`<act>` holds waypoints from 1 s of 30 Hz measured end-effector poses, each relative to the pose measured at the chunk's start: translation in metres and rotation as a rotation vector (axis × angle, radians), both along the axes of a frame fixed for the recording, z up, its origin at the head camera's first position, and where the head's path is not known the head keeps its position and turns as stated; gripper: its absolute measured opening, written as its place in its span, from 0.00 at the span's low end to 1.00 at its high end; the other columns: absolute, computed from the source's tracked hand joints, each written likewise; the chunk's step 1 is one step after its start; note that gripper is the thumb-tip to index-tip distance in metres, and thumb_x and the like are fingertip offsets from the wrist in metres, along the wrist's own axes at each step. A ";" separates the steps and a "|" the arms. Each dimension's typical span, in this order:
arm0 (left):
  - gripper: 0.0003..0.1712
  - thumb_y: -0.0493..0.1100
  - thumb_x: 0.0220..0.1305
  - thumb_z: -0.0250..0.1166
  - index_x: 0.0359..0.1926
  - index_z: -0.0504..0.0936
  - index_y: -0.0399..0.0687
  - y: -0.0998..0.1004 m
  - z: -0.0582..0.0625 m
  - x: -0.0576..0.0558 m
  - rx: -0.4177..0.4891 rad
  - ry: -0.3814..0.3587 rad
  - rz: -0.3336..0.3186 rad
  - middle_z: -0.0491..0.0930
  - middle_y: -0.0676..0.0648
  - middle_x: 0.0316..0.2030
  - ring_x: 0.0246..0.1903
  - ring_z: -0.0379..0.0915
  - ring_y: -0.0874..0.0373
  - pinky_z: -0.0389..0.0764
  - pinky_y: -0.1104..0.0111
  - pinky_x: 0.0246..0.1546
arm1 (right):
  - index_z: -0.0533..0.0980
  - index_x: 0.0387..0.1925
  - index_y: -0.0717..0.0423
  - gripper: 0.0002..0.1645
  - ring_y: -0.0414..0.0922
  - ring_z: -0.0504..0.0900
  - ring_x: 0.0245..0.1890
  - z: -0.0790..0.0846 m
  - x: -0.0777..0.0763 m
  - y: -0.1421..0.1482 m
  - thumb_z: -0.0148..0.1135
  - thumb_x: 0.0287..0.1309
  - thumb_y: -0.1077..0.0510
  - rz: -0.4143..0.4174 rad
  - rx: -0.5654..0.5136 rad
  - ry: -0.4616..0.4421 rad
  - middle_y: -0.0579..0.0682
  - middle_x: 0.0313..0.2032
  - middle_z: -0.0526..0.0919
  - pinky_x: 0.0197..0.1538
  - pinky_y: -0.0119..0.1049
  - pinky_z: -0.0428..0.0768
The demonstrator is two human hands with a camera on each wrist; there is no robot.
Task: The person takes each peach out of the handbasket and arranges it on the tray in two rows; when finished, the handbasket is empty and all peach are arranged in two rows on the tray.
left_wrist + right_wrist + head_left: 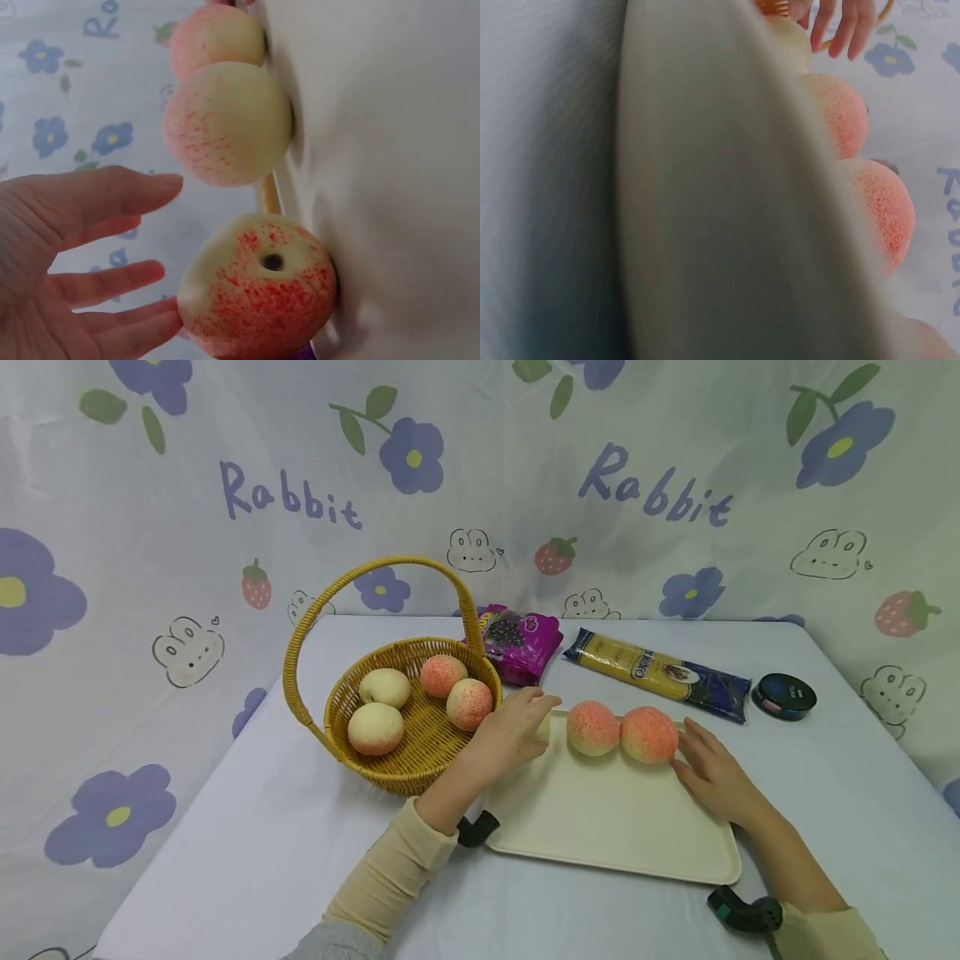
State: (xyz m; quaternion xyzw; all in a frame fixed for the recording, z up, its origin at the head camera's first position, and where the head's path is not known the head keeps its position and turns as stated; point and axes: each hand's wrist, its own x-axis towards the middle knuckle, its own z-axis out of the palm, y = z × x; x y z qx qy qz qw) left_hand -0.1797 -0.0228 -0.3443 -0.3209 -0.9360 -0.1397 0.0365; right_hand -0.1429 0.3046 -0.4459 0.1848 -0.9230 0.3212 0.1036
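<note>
Three peaches sit in a row along the far side of a cream tray (600, 827): a middle peach (592, 728), a right peach (649, 735) and a left peach (259, 289). My left hand (513, 731) hides most of the left peach in the head view. In the left wrist view its fingers are spread, with fingertips close to or touching that peach; the thumb stands apart from it. Beside the right peach, my right hand (716, 781) lies at the tray's right edge, fingers extended; whether it touches the peach I cannot tell.
A wicker basket (420, 783) with a tall handle holds several peaches, left of the tray. Behind stand a purple grape-picture bag (521, 647), a yellow-and-blue pasta packet (660, 672) and a dark round tin (783, 696). A patterned curtain (480, 485) backs the white table.
</note>
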 end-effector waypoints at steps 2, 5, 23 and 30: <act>0.32 0.42 0.52 0.68 0.59 0.69 0.51 -0.001 0.000 0.000 0.001 0.010 -0.009 0.67 0.44 0.55 0.54 0.65 0.51 0.75 0.61 0.44 | 0.65 0.58 0.67 0.28 0.71 0.54 0.60 0.000 0.000 0.000 0.58 0.58 0.59 0.000 0.001 -0.006 0.70 0.63 0.54 0.52 0.70 0.55; 0.32 0.43 0.52 0.69 0.59 0.70 0.51 -0.003 0.000 -0.002 0.000 0.036 -0.017 0.68 0.45 0.55 0.52 0.67 0.50 0.75 0.62 0.44 | 0.64 0.59 0.67 0.29 0.71 0.54 0.60 0.000 0.001 0.000 0.57 0.58 0.59 -0.003 0.004 -0.016 0.70 0.64 0.53 0.52 0.70 0.54; 0.33 0.42 0.52 0.69 0.60 0.69 0.48 -0.042 0.021 -0.007 0.107 -0.007 -0.057 0.70 0.46 0.53 0.52 0.66 0.54 0.70 0.64 0.52 | 0.64 0.60 0.68 0.29 0.71 0.53 0.60 0.001 -0.002 -0.002 0.57 0.59 0.59 -0.003 0.017 -0.020 0.70 0.64 0.53 0.53 0.69 0.54; 0.29 0.40 0.52 0.69 0.56 0.72 0.43 -0.064 0.024 -0.013 0.058 0.066 -0.041 0.71 0.42 0.50 0.48 0.69 0.51 0.74 0.63 0.46 | 0.63 0.59 0.68 0.29 0.72 0.53 0.60 0.002 0.001 -0.001 0.56 0.59 0.58 -0.008 0.019 -0.024 0.70 0.63 0.53 0.52 0.70 0.54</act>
